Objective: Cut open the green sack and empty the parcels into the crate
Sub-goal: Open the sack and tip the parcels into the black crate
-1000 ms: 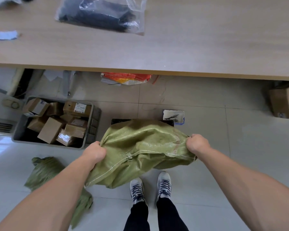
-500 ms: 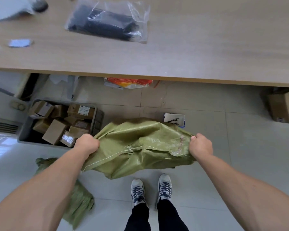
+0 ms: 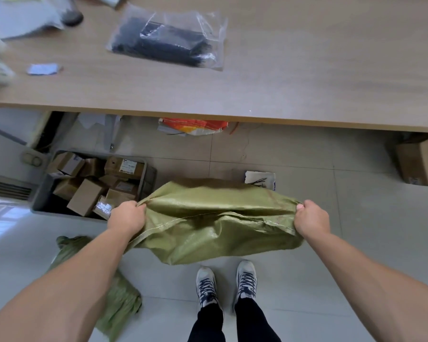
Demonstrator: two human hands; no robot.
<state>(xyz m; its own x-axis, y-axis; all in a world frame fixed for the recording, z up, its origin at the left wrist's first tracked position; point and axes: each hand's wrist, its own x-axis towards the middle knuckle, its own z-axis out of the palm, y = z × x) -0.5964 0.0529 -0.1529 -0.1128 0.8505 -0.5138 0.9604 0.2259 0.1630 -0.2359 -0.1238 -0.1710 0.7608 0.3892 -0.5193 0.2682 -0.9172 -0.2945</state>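
Observation:
I hold a limp green woven sack stretched between both hands above the floor, in front of my feet. My left hand grips its left corner and my right hand grips its right corner. The sack hangs slack and looks flat. To the left on the floor stands a grey crate filled with several brown cardboard parcels. The sack's left corner is just to the right of the crate's near right corner.
A wooden table spans the top, with a clear bag of black items on it. Another crumpled green sack lies on the floor at lower left. A cardboard box sits under the table at right. A small box lies behind the sack.
My hands have moved apart and pulled the sack out wider and flatter. The sack has risen slightly and the view has tilted up toward the table.

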